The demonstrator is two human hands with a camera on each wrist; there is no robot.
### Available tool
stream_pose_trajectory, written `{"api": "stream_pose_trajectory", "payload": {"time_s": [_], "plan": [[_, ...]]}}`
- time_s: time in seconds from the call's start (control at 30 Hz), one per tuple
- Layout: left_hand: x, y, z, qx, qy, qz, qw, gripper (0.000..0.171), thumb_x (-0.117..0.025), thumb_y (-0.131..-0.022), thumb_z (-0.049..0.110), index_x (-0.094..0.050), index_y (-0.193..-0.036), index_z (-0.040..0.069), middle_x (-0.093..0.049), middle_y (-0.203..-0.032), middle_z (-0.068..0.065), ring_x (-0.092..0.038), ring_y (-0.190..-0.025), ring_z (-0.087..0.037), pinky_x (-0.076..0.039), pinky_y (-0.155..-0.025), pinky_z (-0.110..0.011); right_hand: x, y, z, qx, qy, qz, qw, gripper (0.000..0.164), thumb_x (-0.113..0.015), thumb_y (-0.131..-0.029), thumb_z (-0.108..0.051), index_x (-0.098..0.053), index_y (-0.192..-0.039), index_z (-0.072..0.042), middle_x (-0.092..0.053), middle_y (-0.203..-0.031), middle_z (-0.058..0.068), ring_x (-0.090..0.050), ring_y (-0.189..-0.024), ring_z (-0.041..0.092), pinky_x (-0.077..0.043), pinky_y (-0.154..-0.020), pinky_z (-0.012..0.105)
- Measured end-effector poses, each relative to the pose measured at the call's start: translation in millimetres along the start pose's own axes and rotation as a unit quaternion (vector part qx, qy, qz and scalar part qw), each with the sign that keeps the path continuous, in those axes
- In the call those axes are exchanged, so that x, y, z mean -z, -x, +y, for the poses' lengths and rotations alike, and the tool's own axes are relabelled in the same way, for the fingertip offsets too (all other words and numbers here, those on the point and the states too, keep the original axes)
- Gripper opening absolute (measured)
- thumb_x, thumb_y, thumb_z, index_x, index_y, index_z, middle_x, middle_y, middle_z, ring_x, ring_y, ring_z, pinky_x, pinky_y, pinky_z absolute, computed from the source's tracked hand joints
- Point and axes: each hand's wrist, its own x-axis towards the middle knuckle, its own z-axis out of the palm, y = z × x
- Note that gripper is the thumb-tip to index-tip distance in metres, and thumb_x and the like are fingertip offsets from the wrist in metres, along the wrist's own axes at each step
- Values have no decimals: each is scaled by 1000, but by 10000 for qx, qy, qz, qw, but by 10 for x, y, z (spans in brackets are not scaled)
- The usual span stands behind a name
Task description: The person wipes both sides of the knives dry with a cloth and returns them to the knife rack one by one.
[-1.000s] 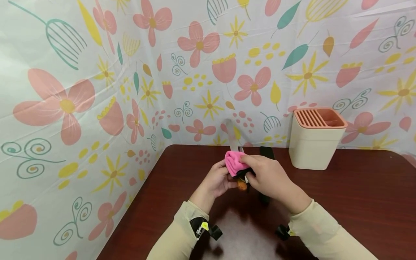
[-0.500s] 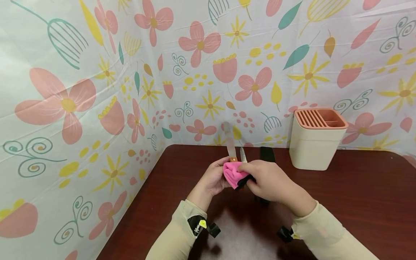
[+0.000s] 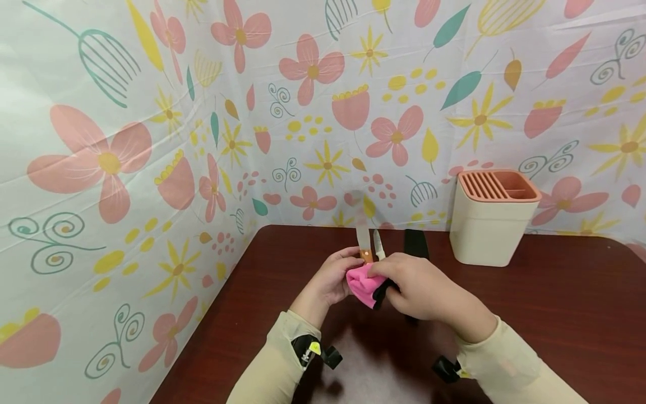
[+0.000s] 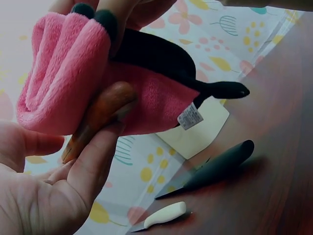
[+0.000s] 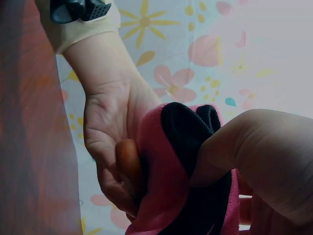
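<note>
My left hand (image 3: 330, 280) holds a knife by its brown wooden handle (image 4: 105, 110), thumb and fingers around it. Its broad pale blade (image 3: 363, 233) points away, toward the wall. A folded pink cloth with black trim (image 3: 362, 281) is bunched in my right hand (image 3: 424, 286). The right thumb and fingers pinch the cloth, which lies against the knife handle. In the left wrist view, the rounded handle end shows in front of the pink fabric, with a small white tag (image 4: 190, 116) on the cloth's edge. Part of the handle is hidden behind the cloth.
On the dark wooden table (image 3: 565, 314) lie a small white-handled knife (image 4: 167, 214) and a black-handled knife (image 4: 220, 164) beyond the hands. A cream knife holder with an orange slotted top (image 3: 484, 230) stands at the back right. Flowered sheeting (image 3: 323, 112) covers the walls.
The cloth and right hand have slid toward me along the knife. The handle's upper part now shows above the cloth, where earlier its lower end showed below.
</note>
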Motion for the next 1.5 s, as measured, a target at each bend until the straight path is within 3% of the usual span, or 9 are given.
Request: {"api": "stream_pose_trajectory", "payload": {"time_s": [0.4, 0.57, 0.73, 0.87, 0.97, 1.07, 1.23, 1.33, 1.5], "plan": [[-3, -24, -38, -183, -210, 1, 9996, 41, -48, -101, 3, -50, -141, -5, -72, -83, 4, -70, -74, -5, -59, -68, -19, 35, 25, -46, 69, -137, -368, 9992, 41, -61, -77, 3, -72, -105, -24, -70, -105, -11, -65, -97, 7, -56, -82, 33], [16, -29, -66, -114, -400, 7, 9991, 40, -49, -101, 4, -51, -141, -4, -72, -86, 3, -70, -75, -7, -59, -70, -20, 50, 31, -47, 150, -324, -466, 9983, 42, -59, -77, 4, -71, -104, -25, -68, -101, -13, -63, -93, 5, -55, -81, 31], [25, -15, -78, -48, -471, -185, 9987, 40, -45, -105, 6, -47, -144, -3, -71, -92, 2, -71, -80, -8, -59, -71, -21, 107, 31, -13, 246, -491, -558, 9969, 45, -59, -79, 4, -72, -109, -27, -69, -105, -15, -65, -99, 4, -56, -86, 33], [22, -4, -73, 41, -437, -224, 9988, 40, -45, -107, 9, -46, -145, 0, -70, -94, 1, -71, -78, -8, -60, -64, -24, 197, 36, 65, 228, -735, -586, 9953, 49, -59, -80, 6, -72, -114, -27, -71, -110, -16, -65, -100, 3, -57, -87, 33], [12, 1, -68, 143, -435, -180, 9988, 39, -46, -107, 11, -47, -145, 4, -69, -94, 1, -70, -74, -10, -60, -58, -29, 252, 47, 152, 215, -937, -351, 9947, 49, -59, -80, 8, -71, -111, -27, -70, -106, -18, -61, -90, 0, -54, -79, 28], [-8, 6, -62, 178, -466, -224, 9985, 38, -49, -107, 14, -50, -144, 7, -70, -96, 1, -71, -75, -13, -61, -59, -34, 263, 54, 248, 189, -939, 242, 9951, 48, -61, -78, 9, -71, -109, -25, -69, -101, -16, -57, -83, 3, -50, -73, 26], [-38, 13, -69, 177, -463, -420, 9979, 35, -50, -106, 14, -57, -141, 15, -73, -95, -4, -73, -83, -19, -62, -63, -37, 104, 9, 370, 210, -530, 1332, 9894, 46, -61, -75, 12, -72, -113, -12, -74, -108, -1, -66, -96, 16, -53, -82, 37], [-44, 17, -87, 193, -449, -464, 9977, 37, -49, -105, 11, -58, -140, 15, -75, -93, -3, -74, -83, -19, -63, -63, -37, -45, -34, 400, 308, -498, 1512, 9868, 45, -59, -76, 12, -72, -114, -8, -74, -111, 5, -68, -105, 24, -54, -90, 44], [-49, 10, -94, 165, -459, -521, 9975, 36, -53, -104, 19, -60, -139, 16, -76, -84, 0, -73, -71, -14, -62, -61, -35, -231, -37, 394, 232, -512, 1221, 9909, 47, -61, -77, 10, -70, -120, -8, -73, -119, 7, -67, -116, 27, -54, -97, 48]]}}
